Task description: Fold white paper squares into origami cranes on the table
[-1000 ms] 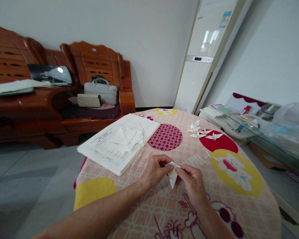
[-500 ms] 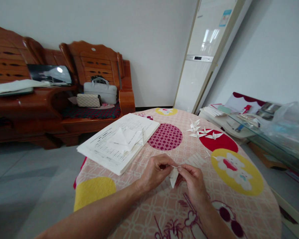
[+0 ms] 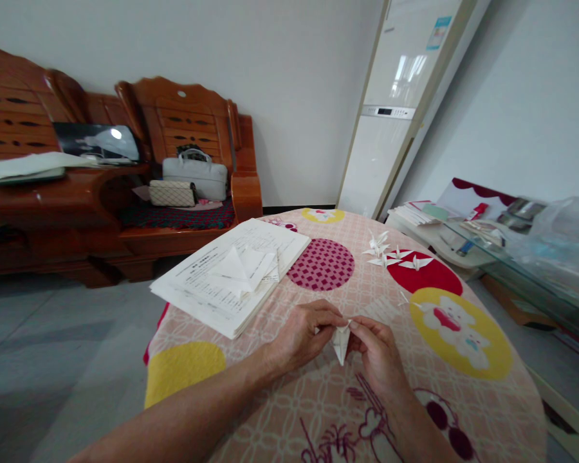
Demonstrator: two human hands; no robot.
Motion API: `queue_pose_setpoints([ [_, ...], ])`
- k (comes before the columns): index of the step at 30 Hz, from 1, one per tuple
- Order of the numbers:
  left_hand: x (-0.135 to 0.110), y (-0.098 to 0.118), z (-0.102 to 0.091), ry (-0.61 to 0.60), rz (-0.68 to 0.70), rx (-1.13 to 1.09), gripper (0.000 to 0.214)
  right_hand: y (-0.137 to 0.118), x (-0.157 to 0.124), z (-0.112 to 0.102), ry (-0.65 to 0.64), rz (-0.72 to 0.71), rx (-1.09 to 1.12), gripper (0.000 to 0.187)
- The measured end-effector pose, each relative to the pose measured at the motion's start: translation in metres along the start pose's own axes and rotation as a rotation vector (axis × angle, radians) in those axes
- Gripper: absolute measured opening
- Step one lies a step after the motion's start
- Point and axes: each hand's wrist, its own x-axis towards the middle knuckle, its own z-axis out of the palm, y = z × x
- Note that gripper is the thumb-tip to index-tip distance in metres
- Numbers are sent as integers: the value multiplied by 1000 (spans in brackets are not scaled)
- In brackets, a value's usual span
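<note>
A small piece of folded white paper (image 3: pixel 340 346), pointed at its lower end, is held between my two hands above the patterned tablecloth. My left hand (image 3: pixel 305 333) pinches its upper left edge. On the other side my right hand (image 3: pixel 375 347) grips the upper right edge between thumb and fingers. The finer folds under my fingertips are hidden. Beyond my hands, several finished white paper cranes (image 3: pixel 417 262) sit together near the red circle of the cloth. To the left lies a stack of printed sheets (image 3: pixel 212 273) with a creased paper piece (image 3: pixel 241 270) on top.
The round table (image 3: pixel 265 424) has a pink cloth. A glass-shelved stand (image 3: pixel 516 257) with papers and a plastic bag (image 3: pixel 560 228) adjoins it on the right. Behind are a wooden sofa (image 3: pixel 188 116) holding bags (image 3: pixel 200 179) and a tall white air conditioner (image 3: pixel 381 154).
My fingers have shifted slightly at the paper's top edge, and my left fingertips now cover more of it. The folded paper has moved a little to the right.
</note>
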Motion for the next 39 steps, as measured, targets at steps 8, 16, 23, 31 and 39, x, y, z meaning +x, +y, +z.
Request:
queue_pose_setpoints([
  [8, -1, 2, 1, -54, 21, 33, 30, -1, 1, 3, 14, 4, 27, 19],
  [16, 0, -7, 9, 47, -367, -359, 17, -2, 2, 1, 56, -11, 11, 21],
  [23, 1, -4, 12, 125, -433, -582, 14, -1, 1, 1, 62, -29, 4, 24],
  [31, 2, 1, 11, 214, -478, -546, 11, -2, 1, 3, 65, -45, -54, 25],
  [39, 2, 2, 11, 287, -533, -598, 9, 1, 0, 3, 95, -100, -137, 25],
])
